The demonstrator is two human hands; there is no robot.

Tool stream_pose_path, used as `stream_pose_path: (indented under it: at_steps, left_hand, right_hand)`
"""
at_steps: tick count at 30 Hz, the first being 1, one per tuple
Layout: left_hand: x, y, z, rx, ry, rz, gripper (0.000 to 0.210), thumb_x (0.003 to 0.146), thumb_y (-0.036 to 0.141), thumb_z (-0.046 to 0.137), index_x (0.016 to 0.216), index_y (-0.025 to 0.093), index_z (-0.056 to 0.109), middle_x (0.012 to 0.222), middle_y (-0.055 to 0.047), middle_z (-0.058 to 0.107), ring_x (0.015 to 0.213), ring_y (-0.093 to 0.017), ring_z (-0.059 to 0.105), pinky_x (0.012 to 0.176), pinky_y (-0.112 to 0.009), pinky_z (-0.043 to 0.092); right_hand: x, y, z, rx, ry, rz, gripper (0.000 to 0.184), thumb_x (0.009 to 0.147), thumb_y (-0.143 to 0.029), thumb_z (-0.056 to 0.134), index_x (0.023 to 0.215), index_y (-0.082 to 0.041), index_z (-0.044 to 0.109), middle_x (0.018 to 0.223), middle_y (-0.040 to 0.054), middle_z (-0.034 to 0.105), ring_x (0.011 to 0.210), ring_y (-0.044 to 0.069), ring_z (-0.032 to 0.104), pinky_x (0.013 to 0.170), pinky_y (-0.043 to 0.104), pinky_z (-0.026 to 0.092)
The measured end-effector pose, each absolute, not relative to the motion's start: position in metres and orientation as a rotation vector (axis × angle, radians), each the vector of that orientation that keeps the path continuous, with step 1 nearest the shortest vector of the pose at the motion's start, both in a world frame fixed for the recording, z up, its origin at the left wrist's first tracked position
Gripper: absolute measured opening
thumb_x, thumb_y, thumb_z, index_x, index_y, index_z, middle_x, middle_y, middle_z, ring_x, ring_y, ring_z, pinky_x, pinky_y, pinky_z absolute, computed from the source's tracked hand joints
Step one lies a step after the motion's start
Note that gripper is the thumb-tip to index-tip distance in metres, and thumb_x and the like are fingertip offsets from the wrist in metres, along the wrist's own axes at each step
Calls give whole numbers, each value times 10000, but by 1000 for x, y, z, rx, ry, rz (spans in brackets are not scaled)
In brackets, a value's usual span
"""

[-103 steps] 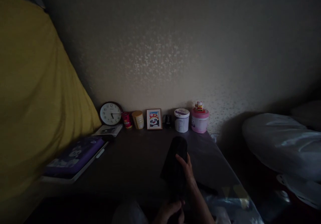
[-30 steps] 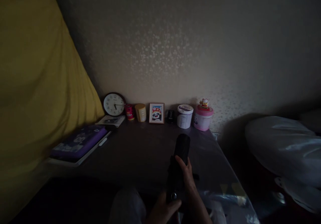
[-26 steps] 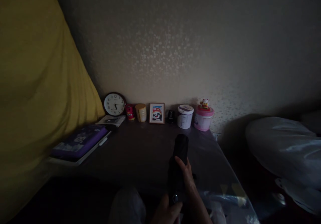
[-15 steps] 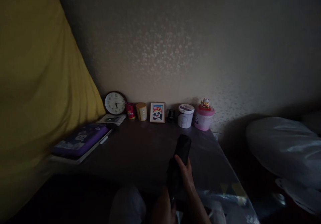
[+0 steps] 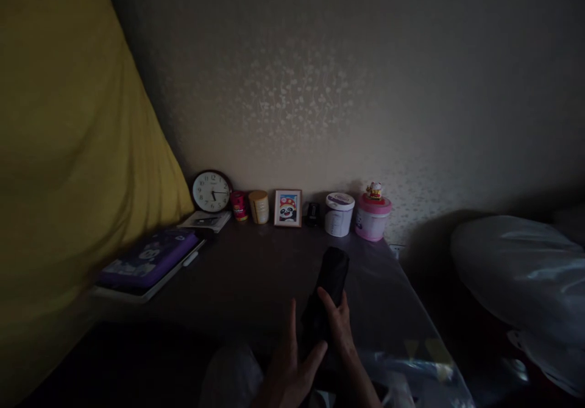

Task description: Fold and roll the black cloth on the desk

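A folded black umbrella (image 5: 333,271) slants up and away from me over the near part of the table. My right hand (image 5: 339,323) is wrapped around its middle, thumb lying across the dark fabric. Beside the lower end, my left hand (image 5: 292,368) is spread, with its thumb and a raised finger apart; its other fingers are hard to see in the dim light. The lower end of the umbrella is partly hidden behind my left hand and lost in shadow.
Along the wall stand a round clock (image 5: 211,191), a pink can (image 5: 239,206), a yellow container (image 5: 259,207), a framed panda picture (image 5: 287,207) and two tubs (image 5: 339,215). A purple case (image 5: 150,257) lies left, by a yellow curtain (image 5: 91,152). Plastic-wrapped bulk (image 5: 516,268) sits right.
My left hand has come up from the umbrella's lower end and spread its fingers. My right hand keeps its hold in nearly the same place.
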State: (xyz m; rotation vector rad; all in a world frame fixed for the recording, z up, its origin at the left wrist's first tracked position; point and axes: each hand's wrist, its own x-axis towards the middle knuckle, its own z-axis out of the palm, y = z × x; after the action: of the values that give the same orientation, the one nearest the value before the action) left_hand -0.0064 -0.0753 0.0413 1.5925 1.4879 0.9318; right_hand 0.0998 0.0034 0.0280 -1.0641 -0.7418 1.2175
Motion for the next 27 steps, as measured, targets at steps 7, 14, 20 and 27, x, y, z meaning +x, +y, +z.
stream_pose_path:
  at_steps: [7, 14, 20, 27]
  left_hand:
    - [3, -50, 26, 1681, 1506, 1030, 685, 825, 461, 376, 1384, 124, 167, 1469, -60, 106, 1347, -170, 88, 1111, -319, 83]
    - [-12, -43, 34, 1429, 1156, 1121, 642, 798, 477, 457, 1338, 160, 312, 1421, -50, 279, 1323, -181, 203, 1107, -318, 155]
    - [-10, -41, 30, 1204, 1021, 1227, 661, 720, 502, 562, 1267, 156, 426, 1370, -68, 374, 1282, -216, 304, 1087, -339, 218]
    - [-8, -43, 31, 1113, 974, 1257, 658, 691, 518, 590, 1236, 170, 468, 1328, -78, 435, 1255, -237, 351, 1074, -369, 243]
  right_hand:
    - [89, -9, 37, -967, -772, 1305, 668, 606, -420, 712, 1172, -190, 445, 958, 42, 663, 872, 233, 625, 725, 301, 509]
    - [90, -14, 42, -934, -748, 1389, 779, 622, -425, 701, 1290, -205, 368, 1024, 43, 648, 946, 246, 604, 766, 318, 506]
    - [88, -19, 54, -889, -776, 1420, 781, 645, -413, 691, 1322, -243, 341, 1040, 14, 649, 945, 219, 606, 760, 285, 508]
    - [91, -17, 50, -881, -800, 1443, 738, 665, -417, 674, 1312, -239, 366, 1070, 17, 636, 966, 221, 592, 777, 300, 497]
